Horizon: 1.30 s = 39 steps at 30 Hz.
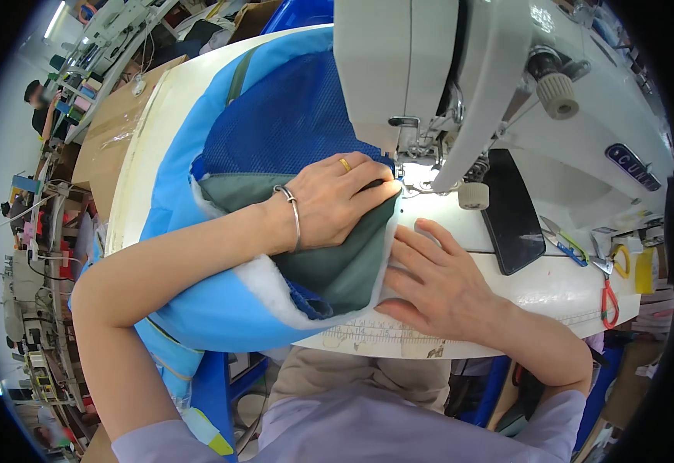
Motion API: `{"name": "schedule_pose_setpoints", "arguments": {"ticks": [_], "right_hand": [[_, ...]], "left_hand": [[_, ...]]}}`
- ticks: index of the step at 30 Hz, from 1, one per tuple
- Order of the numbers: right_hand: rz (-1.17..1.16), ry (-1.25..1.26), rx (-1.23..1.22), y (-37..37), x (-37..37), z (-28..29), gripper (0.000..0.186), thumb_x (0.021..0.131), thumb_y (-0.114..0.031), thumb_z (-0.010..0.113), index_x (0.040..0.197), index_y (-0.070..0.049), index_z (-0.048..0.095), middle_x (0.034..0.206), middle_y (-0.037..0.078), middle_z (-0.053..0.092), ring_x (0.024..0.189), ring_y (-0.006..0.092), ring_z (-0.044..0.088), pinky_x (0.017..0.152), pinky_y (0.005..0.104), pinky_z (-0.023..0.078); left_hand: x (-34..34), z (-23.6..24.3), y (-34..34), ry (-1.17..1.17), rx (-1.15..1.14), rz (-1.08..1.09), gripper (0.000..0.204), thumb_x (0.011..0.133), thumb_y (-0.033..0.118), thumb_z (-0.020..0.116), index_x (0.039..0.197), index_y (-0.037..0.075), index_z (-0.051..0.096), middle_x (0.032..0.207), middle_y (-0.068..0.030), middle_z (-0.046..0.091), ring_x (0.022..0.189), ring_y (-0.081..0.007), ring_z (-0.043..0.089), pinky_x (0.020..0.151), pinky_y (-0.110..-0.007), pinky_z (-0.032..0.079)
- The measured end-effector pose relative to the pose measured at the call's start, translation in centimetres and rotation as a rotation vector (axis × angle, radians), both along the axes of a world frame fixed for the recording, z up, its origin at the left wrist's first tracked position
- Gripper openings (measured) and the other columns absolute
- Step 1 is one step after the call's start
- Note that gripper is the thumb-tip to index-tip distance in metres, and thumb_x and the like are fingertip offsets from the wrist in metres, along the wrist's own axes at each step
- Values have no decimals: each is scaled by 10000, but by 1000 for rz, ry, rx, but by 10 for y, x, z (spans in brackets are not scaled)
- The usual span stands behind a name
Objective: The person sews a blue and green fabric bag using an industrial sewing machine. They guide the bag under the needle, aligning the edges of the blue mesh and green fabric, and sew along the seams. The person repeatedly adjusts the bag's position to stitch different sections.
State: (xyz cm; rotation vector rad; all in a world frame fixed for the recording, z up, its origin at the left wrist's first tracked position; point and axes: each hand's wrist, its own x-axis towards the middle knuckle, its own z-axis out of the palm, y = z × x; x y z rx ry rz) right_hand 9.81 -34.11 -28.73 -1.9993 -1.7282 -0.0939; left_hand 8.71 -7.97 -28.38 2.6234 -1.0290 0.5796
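Observation:
A light blue padded fabric piece point(221, 320) with white batting, dark blue mesh point(275, 116) and a grey-green lining point(329, 278) is spread on the sewing table, its edge at the needle area. My left hand point(337, 197), with a ring and a bracelet, reaches inside it; the fingers are closed on the fabric edge right beside the presser foot point(399, 171). My right hand point(445, 289) lies flat on the table, fingers spread, the fingertips close against the fabric's right edge. The white sewing machine point(403, 69) stands over the work, its lamp lighting the stitching spot.
Right of the needle lies a black phone point(511, 212). Beyond it are thread snips point(567, 243) and red-and-yellow-handled scissors point(609, 289). A printed ruler strip point(368, 333) runs along the table's front edge. Cardboard point(117, 127) borders the left side; a person point(42, 108) is farther back.

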Motion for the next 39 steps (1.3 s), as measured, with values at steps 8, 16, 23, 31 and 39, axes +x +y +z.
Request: {"name": "schedule_pose_setpoints", "arguments": {"ticks": [8,16,23,31,39], "right_hand": [[-55,68,139,1,8,-1,336,870,-196,783,1148,-31,690,1243,148,667,1200,315,634,1075,480,478],[-192,114,261,10,13,4,379,837,-91,781,1196,-12,690,1226,140,673,1153,317,661,1010,450,524],[-126,-21,147,15,14,1,387,845,-122,780,1200,6,696,1231,149,660,1192,328,641,1022,447,525],[-136,-40,141,14,13,0,388,833,-116,786,1192,6,700,1247,147,662,1221,318,639,1055,454,514],[-159,-21,94,14,15,1,438,830,-128,781,1236,8,690,1289,158,659,1241,329,636,1072,455,502]], "left_hand": [[-4,22,0,156,94,30,599,739,9,668,1333,89,674,1230,-135,662,1089,-349,661,897,-424,573],[-3,16,-1,145,58,1,489,720,32,688,1209,56,685,1158,-123,643,1039,-330,649,870,-414,566],[0,18,3,109,68,-42,440,747,71,702,1183,19,659,1162,-117,634,1039,-309,650,901,-405,559],[2,20,0,103,183,-25,519,756,79,705,1265,25,621,1197,-104,631,1087,-284,663,974,-384,548],[3,25,3,176,215,-11,529,752,66,702,1276,28,646,1262,-109,656,1155,-291,671,1020,-391,543]]}}
